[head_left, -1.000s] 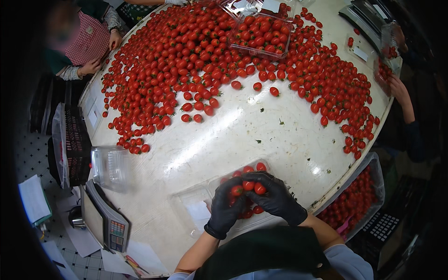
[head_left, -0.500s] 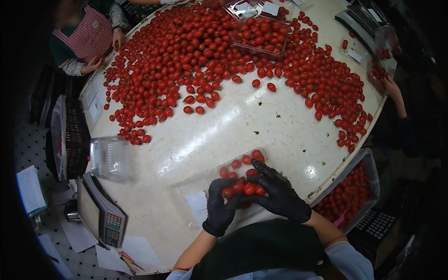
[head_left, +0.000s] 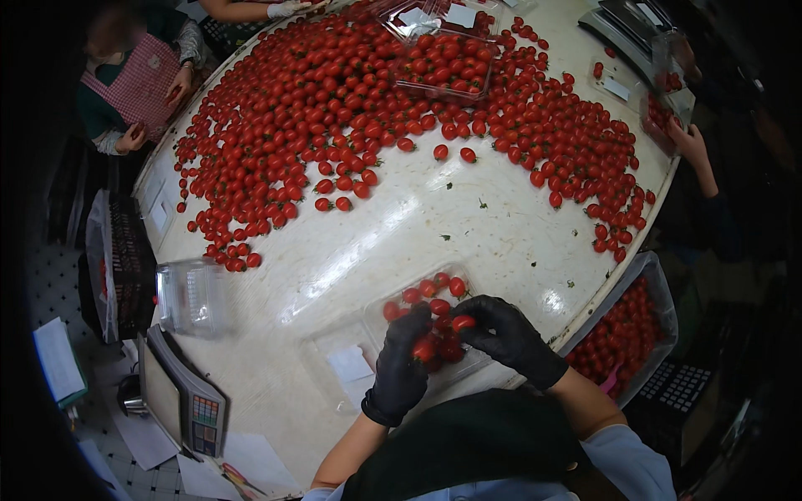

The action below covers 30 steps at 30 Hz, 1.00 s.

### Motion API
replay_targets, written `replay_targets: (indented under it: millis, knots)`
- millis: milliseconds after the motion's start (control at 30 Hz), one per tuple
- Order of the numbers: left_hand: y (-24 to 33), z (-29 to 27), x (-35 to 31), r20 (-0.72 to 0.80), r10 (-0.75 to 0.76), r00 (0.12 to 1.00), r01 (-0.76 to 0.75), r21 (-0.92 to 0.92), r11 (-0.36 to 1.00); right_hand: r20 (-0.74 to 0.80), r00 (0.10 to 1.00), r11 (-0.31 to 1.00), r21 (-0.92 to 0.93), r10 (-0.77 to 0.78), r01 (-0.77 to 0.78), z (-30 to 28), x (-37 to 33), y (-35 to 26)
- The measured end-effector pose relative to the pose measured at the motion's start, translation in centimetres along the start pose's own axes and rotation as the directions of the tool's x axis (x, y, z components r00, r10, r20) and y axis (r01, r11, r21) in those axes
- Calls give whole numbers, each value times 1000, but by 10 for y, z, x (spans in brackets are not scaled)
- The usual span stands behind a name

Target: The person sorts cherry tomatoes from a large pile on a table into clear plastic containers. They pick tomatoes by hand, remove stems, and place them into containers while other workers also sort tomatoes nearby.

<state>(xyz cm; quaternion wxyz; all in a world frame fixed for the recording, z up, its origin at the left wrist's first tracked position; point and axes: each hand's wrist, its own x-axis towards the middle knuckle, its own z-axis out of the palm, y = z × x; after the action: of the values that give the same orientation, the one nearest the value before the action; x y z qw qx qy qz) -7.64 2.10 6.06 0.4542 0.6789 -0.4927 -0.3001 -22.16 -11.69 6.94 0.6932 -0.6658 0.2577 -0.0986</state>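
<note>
Both of my hands wear black gloves and work over a clear plastic punnet (head_left: pixel 474 361) partly filled with red cherry tomatoes (head_left: pixel 428 288). My left hand (head_left: pixel 403 359) is curled at the punnet's left side, with a cherry tomato (head_left: pixel 424 347) against its thumb. Between the fingertips of my right hand (head_left: pixel 511 338), another cherry tomato (head_left: pixel 463 322) is pinched above the punnet. The open clear lid (head_left: pixel 322 380) lies flat to the left, with a white label (head_left: pixel 350 364) on it. My fingers hide some of the tomatoes beneath them.
A broad heap of cherry tomatoes (head_left: pixel 292 117) covers the far table, with a filled punnet (head_left: pixel 443 71) on it. Empty punnets (head_left: pixel 190 296) and a scale (head_left: pixel 188 392) stand left. A lined crate of tomatoes (head_left: pixel 622 334) is beside the right edge. Co-workers' hands (head_left: pixel 692 146) are across the table.
My hands have moved apart from their cupped hold around several tomatoes. Most of those now lie lower in the punnet, and my right fingertips pinch one. The view has shifted slightly.
</note>
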Motion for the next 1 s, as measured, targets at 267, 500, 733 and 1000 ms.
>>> replay_targets:
  millis: [267, 500, 733, 1000]
  knots:
    - [-2, -16, 5, 178, 5, 984, -43, 211, 977, -36, 935, 671, -706, -353, 226, -80, 106, -12]
    - [-8, -16, 11, 207, 21, 978, -64, 201, 978, -275, 840, 257, -952, -468, -169, -131, 268, 17]
    - [-19, -15, 14, 231, 122, 965, -123, -9, 992, -245, 879, 263, -954, -410, -143, -124, 271, 21]
    - [-8, -13, 22, 151, 109, 982, -117, 49, 992, -430, 771, 811, -556, -470, 184, -112, 142, 35]
